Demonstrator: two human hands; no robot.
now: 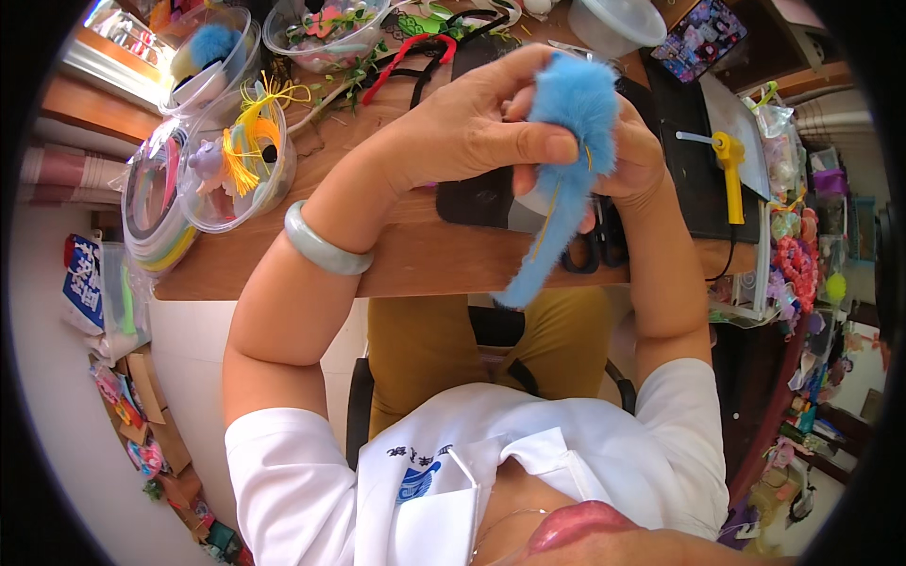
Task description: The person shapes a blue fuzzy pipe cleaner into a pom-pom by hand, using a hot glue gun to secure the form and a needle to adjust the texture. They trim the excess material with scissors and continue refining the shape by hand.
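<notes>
Over the wooden desk [417, 247], a piece of blue fluffy material [577, 106] is held between both hands. My left hand [488, 127], its forearm wearing a pale stone bangle [328, 238], pinches the fluff with the thumb across its front. Behind its other side, my right hand [633, 152] grips it, with the fingers partly hidden. A narrow fluffy tail [541, 255] hangs down past the desk edge, a thin yellow strand lying along it. Black-handled scissors [584, 255] lie below the right hand.
A yellow glue gun [729, 177] with its cord lies at the right. At the left stand plastic tubs, one holding yellow tassels [244, 159]. Red and black fuzzy stems [407, 60], another clear tub [616, 25] and a patterned phone-like object [699, 39] are at the back.
</notes>
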